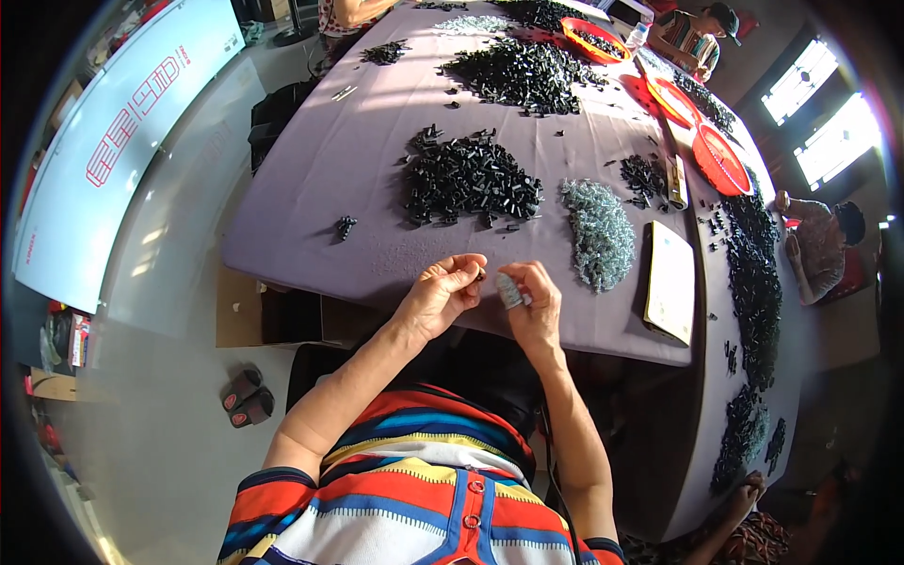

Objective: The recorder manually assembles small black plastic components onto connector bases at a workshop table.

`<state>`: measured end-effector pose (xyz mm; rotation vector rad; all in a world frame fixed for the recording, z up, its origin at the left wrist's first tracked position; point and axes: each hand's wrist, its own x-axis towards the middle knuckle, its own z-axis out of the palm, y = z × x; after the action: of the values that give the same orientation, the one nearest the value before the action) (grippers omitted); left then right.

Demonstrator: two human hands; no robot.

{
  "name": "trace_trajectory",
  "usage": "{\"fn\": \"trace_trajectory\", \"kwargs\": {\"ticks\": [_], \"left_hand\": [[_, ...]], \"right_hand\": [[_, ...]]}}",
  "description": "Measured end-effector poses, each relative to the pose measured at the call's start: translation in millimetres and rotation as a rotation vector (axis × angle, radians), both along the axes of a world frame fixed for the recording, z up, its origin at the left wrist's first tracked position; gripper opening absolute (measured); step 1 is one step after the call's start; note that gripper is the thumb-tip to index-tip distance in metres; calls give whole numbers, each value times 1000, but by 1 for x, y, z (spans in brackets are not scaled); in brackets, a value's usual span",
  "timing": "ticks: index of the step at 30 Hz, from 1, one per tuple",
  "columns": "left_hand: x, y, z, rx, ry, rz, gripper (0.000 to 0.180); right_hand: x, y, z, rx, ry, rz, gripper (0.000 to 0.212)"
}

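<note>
My left hand (pixel 443 297) is closed in a pinch on a small dark piece (pixel 481 274), just off the table's near edge. Close to its right, my right hand (pixel 535 306) has its fingers curled together. A greyish-white wrap (pixel 509 292) covers one or more of its fingertips. What these fingers hold, if anything, is too small to make out. Beyond my hands lies a large heap of small black tubular parts (pixel 471 179). To its right spreads a pile of small clear, greyish pieces (pixel 600 235). A tiny cluster of black parts (pixel 347 227) sits apart on the left.
A pale flat box or board (pixel 669 282) lies at the table's right edge. Farther off are more black heaps (pixel 523 73) and red baskets (pixel 721 160). Other people (pixel 829 245) sit around the tables. Slippers (pixel 248 397) and an open cardboard box (pixel 268 311) are on the floor at left.
</note>
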<state>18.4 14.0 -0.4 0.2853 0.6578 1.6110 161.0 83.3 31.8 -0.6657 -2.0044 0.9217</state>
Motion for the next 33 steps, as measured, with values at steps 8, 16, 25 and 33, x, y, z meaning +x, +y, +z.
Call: {"fn": "trace_trajectory", "kwargs": {"ticks": [8,16,25,33], "left_hand": [[-2,0,-1,19,-47,-40,13],[-1,-1,-1,1,-36,-6,10],[0,-2,1,14,-36,1,10],[2,-1,1,-3,-36,25,8]], "right_hand": [[-12,66,-9,159,-244,-152,13],[-56,89,-19,492,-418,-140,11],[-69,88,-17,580,-551,-188,11],[-70,90,-21,559,-601,-211,11]]}}
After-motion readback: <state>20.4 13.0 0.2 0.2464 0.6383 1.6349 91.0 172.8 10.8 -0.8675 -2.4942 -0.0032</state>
